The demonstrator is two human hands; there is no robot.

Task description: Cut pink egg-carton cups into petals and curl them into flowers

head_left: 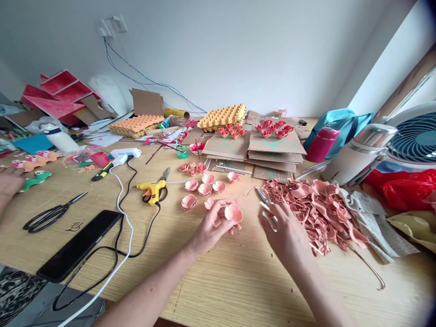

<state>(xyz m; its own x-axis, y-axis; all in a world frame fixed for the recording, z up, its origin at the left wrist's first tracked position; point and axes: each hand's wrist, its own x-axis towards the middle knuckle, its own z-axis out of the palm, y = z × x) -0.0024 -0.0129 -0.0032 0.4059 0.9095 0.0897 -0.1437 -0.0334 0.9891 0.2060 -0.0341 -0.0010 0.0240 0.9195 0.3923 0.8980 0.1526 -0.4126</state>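
Between the fingertips of my left hand (214, 227) is a pale pink cupped flower (233, 213) with rounded petals, raised a little above the table. My right hand (286, 231) is curled over a pair of silver scissors (262, 196), their blades pointing away from me and the handles partly covered by the fingers. A thin white stick crosses near those fingers. Beyond my left hand stand several more pink flowers (205, 189), one half hidden behind it. A heap of pink scraps (327, 209) lies just right of my right hand.
A yellow glue gun (153, 190), black scissors (54, 211) and a phone (80, 245) lie left, among cables. Red flowers (274, 129) sit on cardboard (275, 147) at the back. A thermos (357, 154) and fan (413, 134) stand right. Another person's hand (12, 184) is at far left.
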